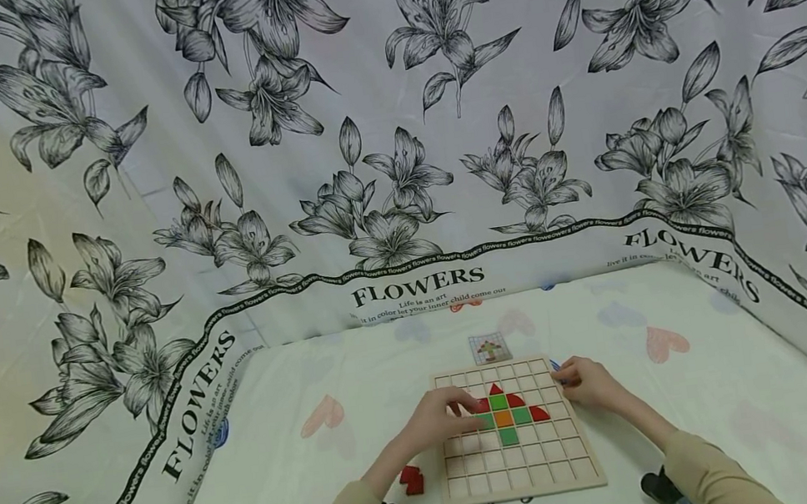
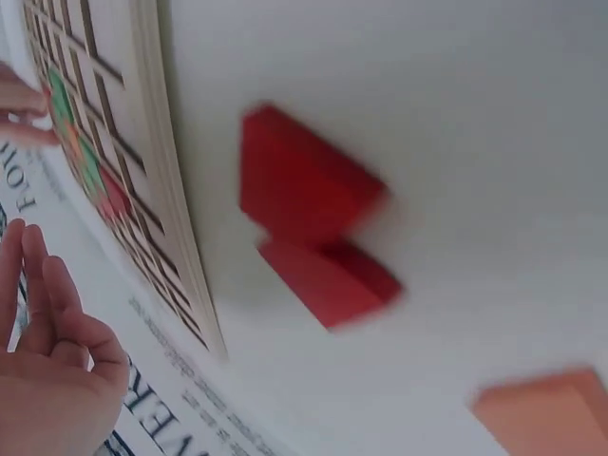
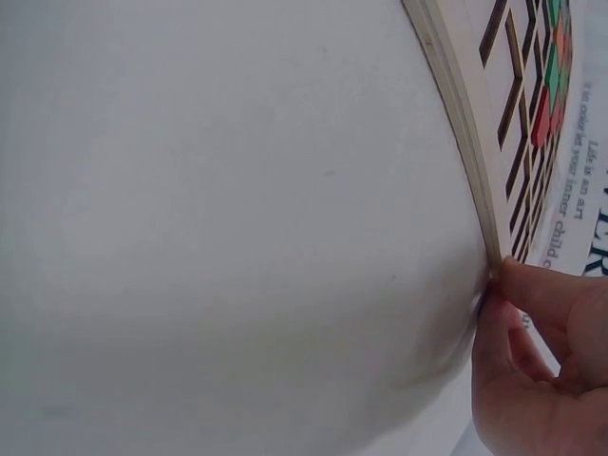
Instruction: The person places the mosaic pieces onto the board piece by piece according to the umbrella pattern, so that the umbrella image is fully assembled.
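Note:
A square wooden grid board (image 1: pixel 524 481) lies on the cloth with a pattern of red, green and orange tiles (image 1: pixel 504 418) set in its cells. My left hand (image 1: pixel 439 417) is over the board's left half, thumb and fingers apart beside the red and green tiles. In the left wrist view this hand (image 2: pixel 59 366) shows stretched fingers with nothing visible between them. At the board's right edge, my right hand (image 1: pixel 587 381) pinches the rim with thumb and fingertip. The right wrist view shows those fingertips of my right hand (image 3: pixel 546 351) right at the board's edge.
Left of the board lie loose red tiles (image 2: pixel 304 180), with an orange piece (image 2: pixel 546 413) farther off. A small picture card (image 1: pixel 489 348) showing a similar pattern lies behind the board. A flower-printed curtain (image 1: pixel 395 186) surrounds the heart-printed cloth (image 1: pixel 357 367).

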`<state>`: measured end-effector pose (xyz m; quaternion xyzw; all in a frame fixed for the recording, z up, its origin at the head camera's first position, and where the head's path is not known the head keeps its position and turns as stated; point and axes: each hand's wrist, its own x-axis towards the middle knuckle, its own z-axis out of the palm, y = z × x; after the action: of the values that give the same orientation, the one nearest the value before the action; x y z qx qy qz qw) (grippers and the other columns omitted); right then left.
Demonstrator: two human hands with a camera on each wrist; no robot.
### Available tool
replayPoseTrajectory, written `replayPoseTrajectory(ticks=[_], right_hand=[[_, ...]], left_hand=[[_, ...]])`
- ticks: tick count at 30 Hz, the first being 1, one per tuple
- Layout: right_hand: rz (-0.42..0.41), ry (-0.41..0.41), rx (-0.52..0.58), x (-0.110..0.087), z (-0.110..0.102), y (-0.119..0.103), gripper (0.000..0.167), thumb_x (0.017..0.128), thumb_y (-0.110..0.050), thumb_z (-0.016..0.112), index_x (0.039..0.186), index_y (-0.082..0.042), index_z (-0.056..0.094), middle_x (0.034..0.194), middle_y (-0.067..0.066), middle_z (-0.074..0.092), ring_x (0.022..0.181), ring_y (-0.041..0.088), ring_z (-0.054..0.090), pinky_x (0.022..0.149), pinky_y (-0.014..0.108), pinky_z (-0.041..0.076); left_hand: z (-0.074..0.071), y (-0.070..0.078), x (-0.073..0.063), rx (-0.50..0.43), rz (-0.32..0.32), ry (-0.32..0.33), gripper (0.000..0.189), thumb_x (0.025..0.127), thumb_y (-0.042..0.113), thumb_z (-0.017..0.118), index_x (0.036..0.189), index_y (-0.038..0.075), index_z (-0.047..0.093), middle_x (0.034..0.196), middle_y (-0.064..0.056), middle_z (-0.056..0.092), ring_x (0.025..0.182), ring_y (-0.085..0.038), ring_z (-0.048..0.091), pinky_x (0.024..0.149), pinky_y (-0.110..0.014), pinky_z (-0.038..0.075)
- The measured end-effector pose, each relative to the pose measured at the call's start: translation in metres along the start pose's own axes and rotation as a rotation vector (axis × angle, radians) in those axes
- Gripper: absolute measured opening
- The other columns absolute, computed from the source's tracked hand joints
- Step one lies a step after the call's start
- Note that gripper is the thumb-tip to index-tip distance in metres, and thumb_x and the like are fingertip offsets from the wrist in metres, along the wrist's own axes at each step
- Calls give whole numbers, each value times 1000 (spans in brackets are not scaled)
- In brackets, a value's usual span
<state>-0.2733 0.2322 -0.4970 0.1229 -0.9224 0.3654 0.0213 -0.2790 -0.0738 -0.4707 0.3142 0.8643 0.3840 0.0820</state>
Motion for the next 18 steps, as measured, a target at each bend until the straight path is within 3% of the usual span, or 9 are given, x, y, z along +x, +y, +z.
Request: replayPoseTrajectory(ticks=[6,11,18], right_hand=[[-14,-3,5,-1,-1,-1,31,81,4,64,111,11,64,106,20,59,94,35,61,69,34,51],[-14,-4,2,-1,0,0,32,81,4,64,112,11,64,106,20,59,94,35,61,69,34,51],[-16,-1,-4,1,1,3,31,81,4,65,111,11,64,106,20,59,94,35,61,70,35,52]], left_hand=[[-35,-19,-21,-49,-38,-17,24,86,20,69,104,4,70,99,-9,69,78,-8,55,65,-21,43],[-65,-25,-46,-61,-76,-51,23,87,14,67,105,1,68,98,-10,69,82,-16,56,67,-21,44],[-87,-56,-71,-56,-109,-125,25,87,18,68,106,3,68,100,-9,69,85,-13,59,73,-22,47]])
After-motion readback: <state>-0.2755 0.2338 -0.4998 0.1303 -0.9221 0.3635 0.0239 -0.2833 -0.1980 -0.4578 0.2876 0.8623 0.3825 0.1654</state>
